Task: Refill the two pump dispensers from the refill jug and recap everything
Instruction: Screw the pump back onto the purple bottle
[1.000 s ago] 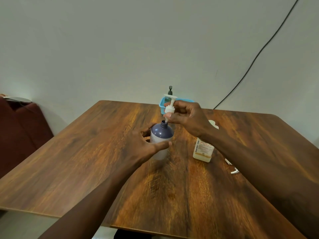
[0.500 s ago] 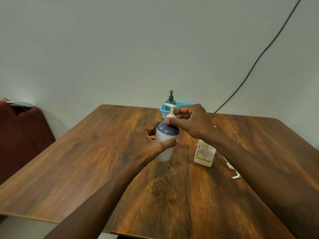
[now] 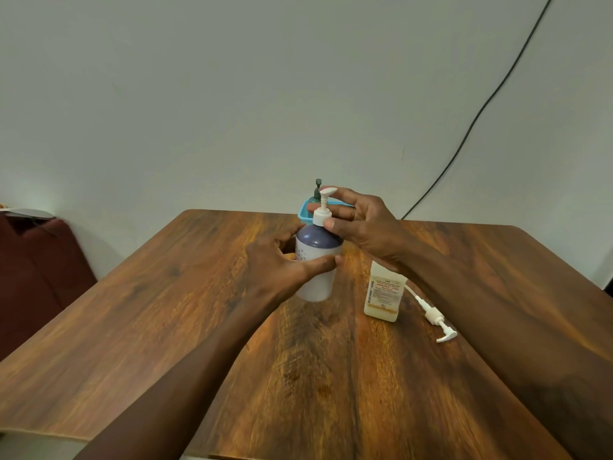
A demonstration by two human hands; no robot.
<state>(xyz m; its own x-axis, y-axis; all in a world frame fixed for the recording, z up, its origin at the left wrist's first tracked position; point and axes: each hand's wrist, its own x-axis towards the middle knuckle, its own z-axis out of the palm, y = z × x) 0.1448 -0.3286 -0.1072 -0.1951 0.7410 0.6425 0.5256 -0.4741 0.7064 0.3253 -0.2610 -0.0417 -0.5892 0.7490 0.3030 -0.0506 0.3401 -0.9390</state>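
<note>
On the wooden table (image 3: 172,293), my left hand (image 3: 282,263) wraps the body of the white pump dispenser (image 3: 316,260), thumb across its front, fingers curled behind it. The bottle stands upright near the table's middle, toward the far edge; its shoulder is dark purple and its lower body white, with small print I cannot read at this blur. My right hand (image 3: 361,227) pinches the white pump collar (image 3: 321,217) at the bottle's neck between thumb and fingertips, the other fingers spread loosely above. The pump stem rises straight from the collar to a white nozzle head (image 3: 326,191), which points left.

Just right of the dispenser, under my right wrist, a square translucent bottle (image 3: 383,297) with an orange-printed label and pale yellow liquid stands on the table; my forearm hides its top, so I cannot tell whether it is capped. Beside it to the right a loose white pump (image 3: 434,317) with its dip tube lies flat on the wood, apart from any bottle. Behind the dispenser, at the far table edge, a blue tray (image 3: 303,212) holds a dark green pump bottle (image 3: 316,192), mostly hidden by the dispenser and my fingers. A black cable (image 3: 481,107) runs diagonally down the grey wall. A dark red seat (image 3: 33,270) sits at the left.
</note>
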